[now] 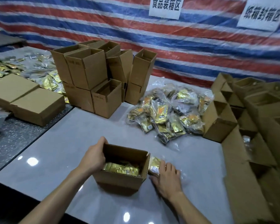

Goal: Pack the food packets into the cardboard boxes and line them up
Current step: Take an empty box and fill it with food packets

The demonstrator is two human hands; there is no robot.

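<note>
Plainly the filling step is in hand: the left hand grips the left wall of the open box, thumb outside and fingers hooked over the rim, steadying it on the tabletop. The right hand closes over a gold packet lying just beside the box's right wall, though the blur there hides the exact grip. More gold packets already lie in the box bottom, with room above them. Next, I judge, the packet must be lifted over the right wall and laid flat on those inside. Beyond lies the pile of bagged packets, a stack of empty boxes behind it to the left, and a row of open boxes along the right; nothing blocks the short lift.
</note>
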